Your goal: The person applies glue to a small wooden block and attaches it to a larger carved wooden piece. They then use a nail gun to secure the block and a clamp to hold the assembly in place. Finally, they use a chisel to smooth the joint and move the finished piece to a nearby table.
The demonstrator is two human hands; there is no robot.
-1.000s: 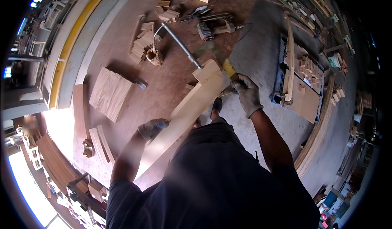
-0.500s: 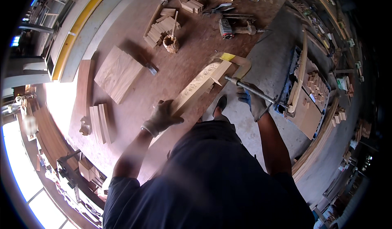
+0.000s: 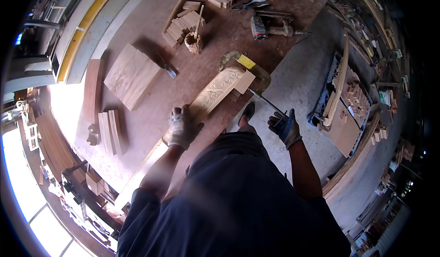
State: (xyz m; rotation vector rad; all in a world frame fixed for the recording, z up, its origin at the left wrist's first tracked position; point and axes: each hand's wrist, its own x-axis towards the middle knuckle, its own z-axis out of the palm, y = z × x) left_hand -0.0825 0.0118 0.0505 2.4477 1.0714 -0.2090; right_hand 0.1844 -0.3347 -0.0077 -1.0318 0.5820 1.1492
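A long pale board (image 3: 217, 92) with a wavy carved pattern runs diagonally along the work table's edge. My left hand (image 3: 182, 128), in a light work glove, grips it partway along, thumb on the near side. At the board's far end sits a C-clamp (image 3: 264, 77) with a yellow patch on its frame. A small plain wood block (image 3: 245, 82) lies against the board beside the clamp screw (image 3: 268, 102). My gloved right hand (image 3: 285, 128) is closed around the handle at the screw's outer end. The clamp's far jaw is partly hidden by the board.
On the table (image 3: 151, 142) lie a wide wooden panel (image 3: 130, 76), a chisel-like tool (image 3: 170, 71), stacked wood blocks (image 3: 182, 27), a crusted pot (image 3: 193, 43) with a stick, and a power tool (image 3: 259, 28). A blue-edged pallet (image 3: 341, 128) with wood pieces stands right.
My right hand has moved from beside the screw to its outer handle. The board has rolled so its carved face shows wider, and my left hand has shifted slightly along with it.
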